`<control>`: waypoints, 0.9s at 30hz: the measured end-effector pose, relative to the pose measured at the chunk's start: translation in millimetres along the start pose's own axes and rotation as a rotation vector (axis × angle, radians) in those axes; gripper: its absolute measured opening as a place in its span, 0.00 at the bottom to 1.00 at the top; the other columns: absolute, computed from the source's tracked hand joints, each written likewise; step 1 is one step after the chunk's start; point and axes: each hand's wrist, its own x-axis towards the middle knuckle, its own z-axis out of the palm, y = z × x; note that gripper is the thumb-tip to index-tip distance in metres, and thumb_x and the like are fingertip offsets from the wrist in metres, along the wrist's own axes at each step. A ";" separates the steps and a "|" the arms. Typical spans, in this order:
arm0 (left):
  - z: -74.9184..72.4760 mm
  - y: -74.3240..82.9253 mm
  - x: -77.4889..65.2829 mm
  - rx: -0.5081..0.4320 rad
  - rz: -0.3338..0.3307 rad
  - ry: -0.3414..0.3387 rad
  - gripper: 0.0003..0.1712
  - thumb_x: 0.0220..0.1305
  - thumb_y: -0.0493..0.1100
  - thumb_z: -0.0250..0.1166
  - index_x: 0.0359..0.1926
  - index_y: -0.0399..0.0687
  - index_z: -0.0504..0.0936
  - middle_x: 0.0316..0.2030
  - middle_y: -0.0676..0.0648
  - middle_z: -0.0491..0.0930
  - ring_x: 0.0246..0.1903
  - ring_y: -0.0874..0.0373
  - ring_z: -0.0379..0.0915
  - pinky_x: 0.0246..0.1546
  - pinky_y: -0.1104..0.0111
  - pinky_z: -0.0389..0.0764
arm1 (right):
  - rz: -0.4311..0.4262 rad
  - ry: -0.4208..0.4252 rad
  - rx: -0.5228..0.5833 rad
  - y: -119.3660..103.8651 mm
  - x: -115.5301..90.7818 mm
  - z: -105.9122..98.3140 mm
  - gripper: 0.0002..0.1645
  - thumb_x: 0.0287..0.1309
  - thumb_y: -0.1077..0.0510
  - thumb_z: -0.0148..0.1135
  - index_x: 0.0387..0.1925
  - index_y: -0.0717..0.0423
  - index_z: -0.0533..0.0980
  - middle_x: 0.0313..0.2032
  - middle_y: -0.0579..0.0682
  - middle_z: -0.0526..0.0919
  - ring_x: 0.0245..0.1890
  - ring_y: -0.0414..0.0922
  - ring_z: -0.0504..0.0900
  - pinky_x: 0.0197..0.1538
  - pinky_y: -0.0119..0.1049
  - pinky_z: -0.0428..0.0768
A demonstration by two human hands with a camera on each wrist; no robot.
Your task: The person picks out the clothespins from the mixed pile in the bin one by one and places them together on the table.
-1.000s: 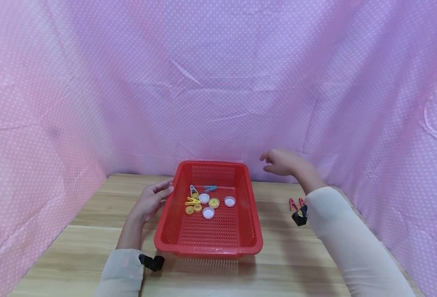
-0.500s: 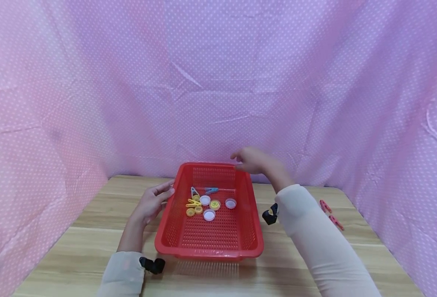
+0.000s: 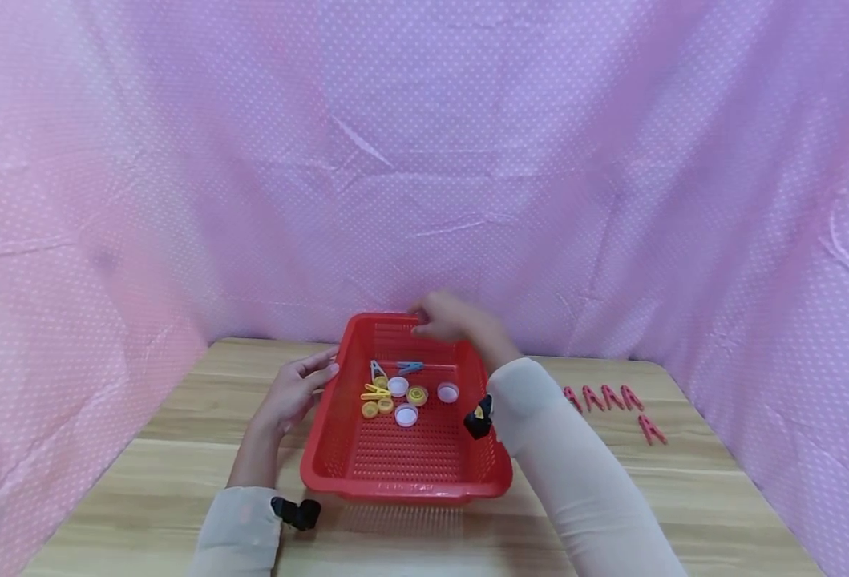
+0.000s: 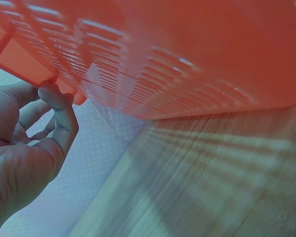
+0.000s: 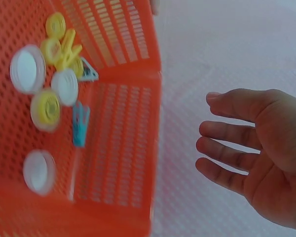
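A red perforated basket (image 3: 410, 487) stands on the table. My left hand (image 3: 294, 393) grips its left rim; in the left wrist view that hand (image 4: 27, 158) has thumb and fingers at the edge. Over the far end of the basket is my right hand (image 3: 449, 316). Seen from the right wrist, this hand (image 5: 271, 158) has loose, spread fingers with nothing between them. Inside the basket lie a blue clothespin (image 3: 410, 367), a yellow clothespin (image 3: 376, 392), a white clothespin (image 3: 377, 369), clear-rimmed white caps (image 3: 406, 415) and small yellow caps (image 3: 369, 409).
Several pink clothespins (image 3: 611, 397) lie in a row on the wooden table (image 3: 143, 481) to the right, with one pink clothespin (image 3: 651, 430) nearer the front. A pink dotted cloth (image 3: 424, 160) hangs behind and at both sides.
My right hand has moved left, from beyond the basket's right side to over its far end. Pink clothespins formerly hidden behind the right arm now show. The left hand keeps its place.
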 end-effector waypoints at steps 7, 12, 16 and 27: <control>-0.1 -0.3 1.5 -0.004 -0.005 0.002 0.31 0.75 0.42 0.62 0.75 0.44 0.68 0.64 0.34 0.73 0.50 0.54 0.83 0.49 0.58 0.86 | -0.017 -0.005 0.074 -1.6 18.3 32.7 0.23 0.69 0.57 0.65 0.63 0.60 0.78 0.47 0.52 0.85 0.46 0.46 0.81 0.53 0.40 0.82; -0.4 -1.3 2.1 -0.013 0.003 0.006 0.30 0.75 0.41 0.61 0.75 0.42 0.68 0.62 0.36 0.74 0.49 0.55 0.83 0.48 0.59 0.86 | 0.038 -0.043 0.190 0.7 23.2 56.3 0.26 0.70 0.58 0.64 0.67 0.59 0.75 0.55 0.53 0.83 0.51 0.46 0.81 0.57 0.41 0.82; 0.1 -1.8 2.1 -0.014 0.012 0.008 0.31 0.75 0.40 0.62 0.75 0.42 0.68 0.62 0.36 0.74 0.49 0.56 0.82 0.48 0.60 0.86 | 0.093 -0.062 0.252 4.4 25.3 71.3 0.28 0.70 0.59 0.64 0.68 0.58 0.74 0.60 0.55 0.81 0.57 0.48 0.80 0.60 0.45 0.81; -0.9 -2.9 3.1 -0.014 0.007 -0.001 0.32 0.75 0.40 0.62 0.75 0.42 0.66 0.67 0.32 0.71 0.51 0.56 0.82 0.49 0.61 0.86 | 0.179 -0.087 0.294 11.3 29.3 100.9 0.31 0.67 0.57 0.67 0.70 0.54 0.72 0.64 0.55 0.78 0.62 0.52 0.76 0.66 0.53 0.76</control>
